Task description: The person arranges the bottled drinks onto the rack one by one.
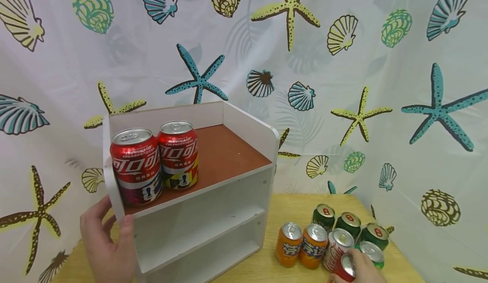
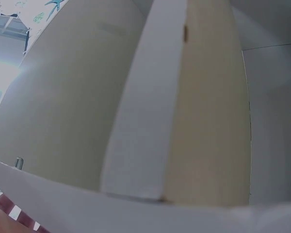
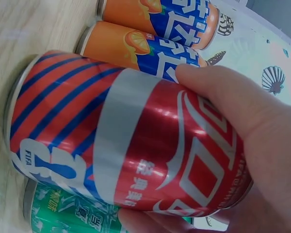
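My left hand (image 1: 110, 242) grips the left side panel of a small white shelf unit (image 1: 206, 228), thumb at the front edge and fingers behind. In the left wrist view the white panels (image 2: 140, 121) fill the picture. Two red cola cans (image 1: 137, 168) stand upright side by side on its brown top board (image 1: 225, 156), at the left. At the lower right my right hand (image 1: 362, 268) holds another red cola can (image 3: 136, 136), with a striped lower part, around its upper half. Behind it stand two orange soda cans (image 1: 288, 247) and a white cola can (image 1: 337, 249).
Several dark green cans (image 1: 348, 223) and a bright green can (image 1: 371, 253) crowd the right of the wooden table (image 1: 244, 270). Two lower shelf levels open toward me. A patterned curtain (image 1: 236, 41) hangs behind and on the right.
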Demonstrator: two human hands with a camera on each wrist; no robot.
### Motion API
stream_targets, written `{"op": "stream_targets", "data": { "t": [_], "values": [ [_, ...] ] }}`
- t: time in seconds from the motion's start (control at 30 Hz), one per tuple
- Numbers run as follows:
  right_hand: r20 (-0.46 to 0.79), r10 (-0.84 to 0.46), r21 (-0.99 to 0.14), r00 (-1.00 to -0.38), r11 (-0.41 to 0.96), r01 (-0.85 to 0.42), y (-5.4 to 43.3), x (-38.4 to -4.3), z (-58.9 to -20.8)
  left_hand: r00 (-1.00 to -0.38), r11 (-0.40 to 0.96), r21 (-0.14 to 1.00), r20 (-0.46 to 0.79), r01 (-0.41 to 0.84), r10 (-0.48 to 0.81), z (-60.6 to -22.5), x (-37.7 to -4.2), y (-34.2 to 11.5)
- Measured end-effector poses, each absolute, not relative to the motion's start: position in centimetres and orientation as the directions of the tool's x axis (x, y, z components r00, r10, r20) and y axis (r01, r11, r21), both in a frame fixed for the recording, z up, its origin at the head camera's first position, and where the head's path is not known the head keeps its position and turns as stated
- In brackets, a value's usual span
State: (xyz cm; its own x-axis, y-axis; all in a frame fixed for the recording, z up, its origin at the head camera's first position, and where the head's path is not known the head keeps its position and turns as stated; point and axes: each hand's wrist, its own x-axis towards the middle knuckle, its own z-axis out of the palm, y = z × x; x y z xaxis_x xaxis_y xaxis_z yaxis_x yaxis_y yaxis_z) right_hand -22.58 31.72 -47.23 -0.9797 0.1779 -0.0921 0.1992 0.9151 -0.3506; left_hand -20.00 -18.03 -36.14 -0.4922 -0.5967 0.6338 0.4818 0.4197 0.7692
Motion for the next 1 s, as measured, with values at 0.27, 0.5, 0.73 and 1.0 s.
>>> {"op": "stream_targets", "data": {
  "t": [0.27, 0.5, 0.73, 1.0],
  "values": [
    [-0.135, 0.213, -0.394, -0.968, 0.884, 0.25, 31.8, -22.6, -47.0, -0.487, 0.416, 0.778, 0.622, 0.47, -0.614, -36.3, -20.0, -18.0],
    [-0.129, 0.204, -0.433, -0.97, 0.868, 0.241, 31.5, -22.5, -45.7, -0.477, 0.421, 0.762, 0.641, 0.492, -0.602, -36.5, -20.2, -18.1],
    [-0.057, 0.187, -0.445, -0.981, 0.875, 0.192, 30.9, -22.0, -43.3, -0.486, 0.425, 0.771, 0.632, 0.475, -0.604, -36.3, -20.0, -18.1],
    [0.03, 0.164, -0.456, -0.986, 0.88, 0.132, 29.6, -21.5, -40.6, -0.498, 0.423, 0.777, 0.625, 0.466, -0.601, -36.2, -20.0, -17.9]
  ]
}}
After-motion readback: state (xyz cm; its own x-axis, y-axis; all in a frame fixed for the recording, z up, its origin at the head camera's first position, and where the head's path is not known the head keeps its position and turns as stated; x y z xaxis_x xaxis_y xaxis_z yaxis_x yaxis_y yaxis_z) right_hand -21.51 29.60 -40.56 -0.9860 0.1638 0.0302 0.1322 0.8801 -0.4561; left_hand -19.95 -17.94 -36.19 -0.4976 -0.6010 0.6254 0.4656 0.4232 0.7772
